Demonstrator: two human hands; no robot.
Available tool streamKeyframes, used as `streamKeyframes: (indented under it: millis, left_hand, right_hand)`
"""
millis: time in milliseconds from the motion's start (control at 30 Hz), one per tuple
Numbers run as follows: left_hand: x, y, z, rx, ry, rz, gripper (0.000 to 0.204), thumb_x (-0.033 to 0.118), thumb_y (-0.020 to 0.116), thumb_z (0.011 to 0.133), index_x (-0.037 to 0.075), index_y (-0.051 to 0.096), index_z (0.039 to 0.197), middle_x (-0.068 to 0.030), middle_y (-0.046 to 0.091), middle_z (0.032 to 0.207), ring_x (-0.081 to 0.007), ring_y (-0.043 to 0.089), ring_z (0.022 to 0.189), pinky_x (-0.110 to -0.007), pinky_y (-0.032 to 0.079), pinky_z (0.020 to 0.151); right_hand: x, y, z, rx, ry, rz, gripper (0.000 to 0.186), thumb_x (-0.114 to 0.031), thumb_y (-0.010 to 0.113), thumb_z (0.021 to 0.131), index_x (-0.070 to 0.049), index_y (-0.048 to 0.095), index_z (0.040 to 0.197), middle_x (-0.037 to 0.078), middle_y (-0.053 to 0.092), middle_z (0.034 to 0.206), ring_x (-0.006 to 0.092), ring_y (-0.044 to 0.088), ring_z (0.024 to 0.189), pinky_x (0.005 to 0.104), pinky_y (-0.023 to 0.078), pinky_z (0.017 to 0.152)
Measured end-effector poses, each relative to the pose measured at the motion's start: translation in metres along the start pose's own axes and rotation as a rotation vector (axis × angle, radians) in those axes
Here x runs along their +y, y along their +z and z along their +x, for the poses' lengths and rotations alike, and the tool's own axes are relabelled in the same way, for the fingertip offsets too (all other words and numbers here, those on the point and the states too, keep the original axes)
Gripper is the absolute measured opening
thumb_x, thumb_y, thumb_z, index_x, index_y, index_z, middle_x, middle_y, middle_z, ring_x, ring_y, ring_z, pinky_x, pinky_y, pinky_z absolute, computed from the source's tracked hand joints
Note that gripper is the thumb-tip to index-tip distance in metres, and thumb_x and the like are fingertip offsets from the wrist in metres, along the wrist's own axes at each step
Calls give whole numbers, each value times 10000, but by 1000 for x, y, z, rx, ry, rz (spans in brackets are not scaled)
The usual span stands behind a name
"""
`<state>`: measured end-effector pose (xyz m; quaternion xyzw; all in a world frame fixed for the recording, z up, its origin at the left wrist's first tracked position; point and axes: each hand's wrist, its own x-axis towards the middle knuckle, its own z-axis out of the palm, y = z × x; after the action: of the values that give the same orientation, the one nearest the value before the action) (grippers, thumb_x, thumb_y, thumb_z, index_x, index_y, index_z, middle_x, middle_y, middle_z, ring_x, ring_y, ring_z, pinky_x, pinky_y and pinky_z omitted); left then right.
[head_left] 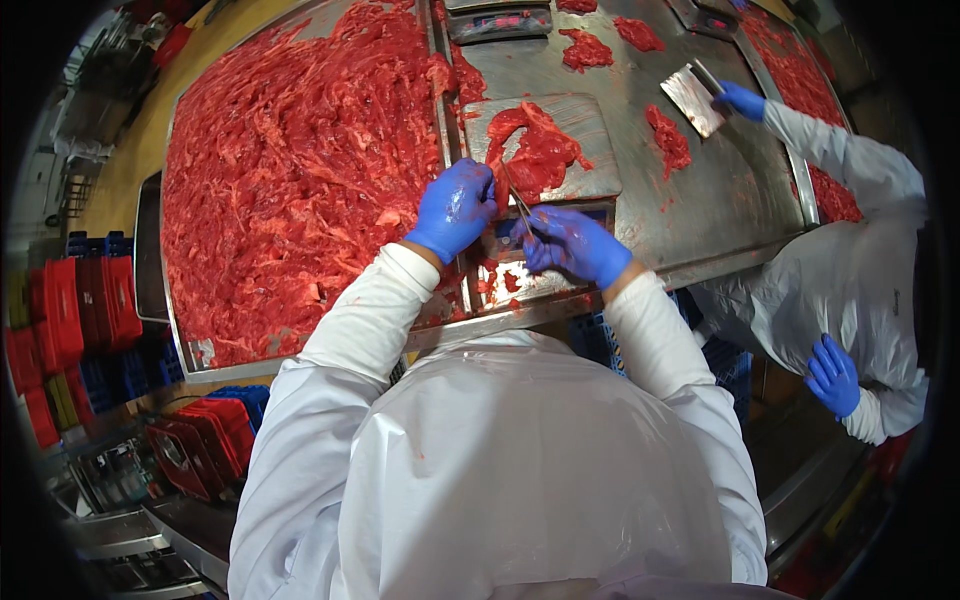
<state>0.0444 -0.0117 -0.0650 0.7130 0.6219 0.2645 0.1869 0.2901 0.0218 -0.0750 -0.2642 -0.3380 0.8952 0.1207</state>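
My left hand (pixel 455 210), in a blue glove, is closed on a strip of red meat (pixel 500 185) at the left edge of a steel scale plate (pixel 590 175). My right hand (pixel 570 245), also gloved in blue, grips a slim metal tool like scissors (pixel 515 195), its tip angled toward that strip. A lump of raw meat (pixel 535 150) lies on the plate, just beyond my hands. The scale's dark display (pixel 600 215) is partly behind my right hand. To the left, a long steel tray (pixel 185 365) is heaped with meat trimmings (pixel 290 170).
A co-worker (pixel 830 280) at the right holds a metal plate (pixel 695 98) over the steel table (pixel 700 200). Small meat piles (pixel 668 140) and two other scales (pixel 497 22) are beyond. Red crates (pixel 95 310) are stacked at the left. Another meat tray (pixel 820 90) lines the right.
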Motion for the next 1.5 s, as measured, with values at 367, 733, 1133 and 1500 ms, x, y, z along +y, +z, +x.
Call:
streamKeyframes:
  millis: [367, 733, 1133, 1500]
  left_hand:
    - [-16, -7, 2, -66, 1, -91, 143, 49, 696, 756, 37, 587, 847, -164, 592, 833, -364, 608, 824, -436, 502, 750]
    - [-23, -4, -24, -186, -236, -656, 113, 20, 689, 795, 67, 589, 819, 8, 565, 743, -106, 498, 691, -285, 451, 641]
    - [-179, -117, -146, 208, -648, 360, 539, 208, 788, 791, 88, 709, 1310, -251, 546, 1489, -403, 545, 1374, -449, 461, 1144]
    - [-71, 18, 18, -159, -11, 413, 348, 355, 768, 880, 110, 777, 1128, -128, 720, 1267, -355, 582, 1294, -473, 450, 1104]
  right_hand:
    - [-44, 12, 13, 54, 169, -64, 216, -206, 677, 1027, -6, 702, 1105, 40, 660, 862, 99, 641, 757, 246, 544, 657]
    - [-39, 23, 42, 172, 123, -176, 216, -223, 670, 1033, -18, 701, 1096, 43, 684, 840, 144, 675, 677, 271, 565, 636]
    - [-6, -18, -115, 313, -284, -150, 349, -207, 656, 1040, 35, 595, 1284, 95, 664, 997, 214, 699, 940, 330, 585, 902]
    - [7, -31, -122, 476, -254, -125, 301, -114, 732, 964, -6, 623, 1223, 99, 723, 1054, 235, 725, 1007, 371, 562, 957]
